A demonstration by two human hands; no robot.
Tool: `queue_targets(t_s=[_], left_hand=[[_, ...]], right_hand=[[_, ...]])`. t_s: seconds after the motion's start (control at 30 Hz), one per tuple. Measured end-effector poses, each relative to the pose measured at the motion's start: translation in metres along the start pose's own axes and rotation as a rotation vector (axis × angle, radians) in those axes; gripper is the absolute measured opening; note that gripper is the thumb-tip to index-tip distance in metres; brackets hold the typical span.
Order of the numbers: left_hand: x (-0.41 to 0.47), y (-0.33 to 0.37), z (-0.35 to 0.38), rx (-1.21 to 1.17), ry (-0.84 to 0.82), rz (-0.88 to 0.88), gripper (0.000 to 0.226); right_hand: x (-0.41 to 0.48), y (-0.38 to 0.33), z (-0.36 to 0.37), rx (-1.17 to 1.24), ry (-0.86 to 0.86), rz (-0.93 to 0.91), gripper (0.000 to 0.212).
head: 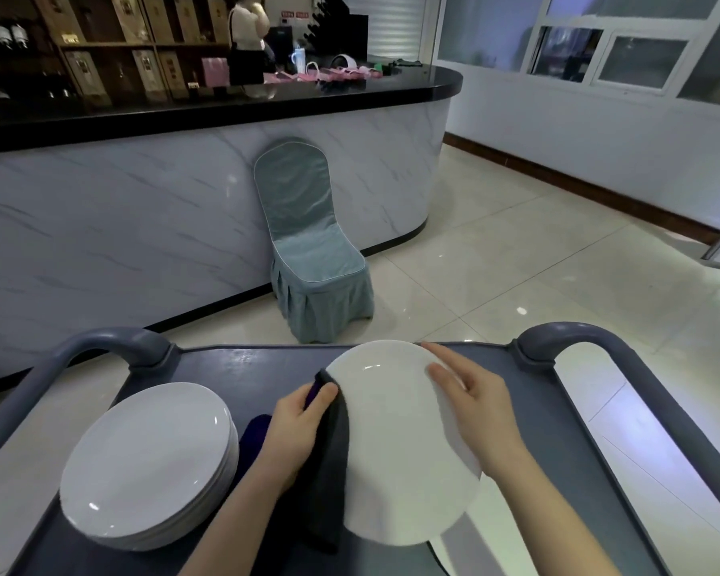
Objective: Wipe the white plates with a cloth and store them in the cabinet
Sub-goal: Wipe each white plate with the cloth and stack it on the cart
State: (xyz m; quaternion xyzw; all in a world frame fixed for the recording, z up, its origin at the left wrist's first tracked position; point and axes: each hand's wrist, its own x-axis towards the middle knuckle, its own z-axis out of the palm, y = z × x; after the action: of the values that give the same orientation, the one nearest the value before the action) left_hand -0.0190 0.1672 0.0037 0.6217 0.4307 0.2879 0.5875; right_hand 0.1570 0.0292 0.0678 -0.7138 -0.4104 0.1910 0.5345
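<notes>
I hold one white plate tilted above the grey cart top. My left hand grips a dark grey cloth against the plate's left rim, thumb on top. My right hand holds the plate's right edge, with its thumb on the plate's face and a finger along the far rim. A stack of several white plates sits on the cart to the left. No cabinet is in view.
The cart has grey curved handles at the left and right. A chair in a teal cover stands beyond it against a marble-look bar counter. A person stands behind the counter. Glossy tiled floor spreads to the right.
</notes>
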Motion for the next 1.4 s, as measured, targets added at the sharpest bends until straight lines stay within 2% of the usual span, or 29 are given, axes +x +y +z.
queue_targets(t_s=[0.07,0.13,0.17,0.27,0.33,0.4,0.5,0.6,0.67,0.77,0.83,0.87,0.93,1.0,1.1,1.17,1.23,1.3,1.4], left_hand=[[-0.003,-0.009,0.001,0.018,0.052,-0.026,0.032],[0.001,-0.003,-0.006,0.115,0.043,0.061,0.03],[0.003,0.004,-0.01,0.164,-0.022,0.129,0.028],[0.01,0.03,-0.014,0.398,-0.359,0.308,0.026],[0.012,0.038,-0.014,0.447,-0.437,0.359,0.029],[0.009,0.034,-0.017,0.31,-0.302,0.307,0.024],[-0.004,0.007,-0.014,0.012,0.001,0.075,0.032],[-0.009,-0.008,-0.012,0.044,0.05,-0.06,0.037],[-0.006,-0.007,-0.017,0.07,-0.025,-0.008,0.037],[0.001,0.011,-0.021,0.19,-0.271,0.159,0.028],[0.003,0.018,-0.018,0.291,-0.379,0.234,0.038],[0.004,0.02,-0.019,0.287,-0.367,0.231,0.037],[0.003,0.017,-0.023,0.133,-0.25,0.148,0.024],[0.0,0.008,-0.017,-0.116,0.001,-0.018,0.023],[-0.01,0.004,0.015,-0.411,0.428,-0.262,0.028],[-0.014,0.007,0.029,-0.504,0.558,-0.303,0.031],[-0.013,0.01,0.026,-0.518,0.548,-0.291,0.031],[-0.01,0.013,0.015,-0.45,0.494,-0.229,0.027],[-0.006,0.017,-0.003,-0.284,0.423,-0.078,0.023]], right_hand=[[-0.01,0.006,0.006,0.014,0.069,0.027,0.032],[-0.019,0.009,0.011,0.017,0.047,0.026,0.032],[-0.019,0.008,0.012,0.005,-0.004,0.008,0.032],[-0.016,-0.001,0.018,-0.093,-0.26,-0.075,0.03],[-0.012,-0.007,0.019,-0.119,-0.303,-0.11,0.029],[-0.008,-0.012,0.014,-0.063,-0.197,-0.107,0.03],[-0.007,-0.008,0.008,0.03,0.002,-0.052,0.033],[-0.012,-0.001,0.012,-0.033,-0.016,-0.023,0.031],[-0.011,0.002,0.013,-0.077,-0.086,-0.031,0.031],[-0.007,-0.003,0.021,-0.197,-0.301,-0.095,0.029],[-0.005,-0.006,0.026,-0.227,-0.389,-0.129,0.028],[-0.002,-0.008,0.024,-0.218,-0.377,-0.137,0.027],[0.006,-0.012,0.015,-0.156,-0.251,-0.119,0.028],[0.009,-0.011,0.015,-0.009,-0.004,-0.054,0.029],[-0.003,-0.015,0.052,0.216,0.404,0.066,0.032],[-0.014,-0.013,0.076,0.256,0.535,0.126,0.032],[-0.015,-0.004,0.079,0.277,0.524,0.132,0.029],[-0.01,0.002,0.067,0.309,0.385,0.133,0.025],[0.005,0.004,0.042,0.193,0.166,0.089,0.029]])
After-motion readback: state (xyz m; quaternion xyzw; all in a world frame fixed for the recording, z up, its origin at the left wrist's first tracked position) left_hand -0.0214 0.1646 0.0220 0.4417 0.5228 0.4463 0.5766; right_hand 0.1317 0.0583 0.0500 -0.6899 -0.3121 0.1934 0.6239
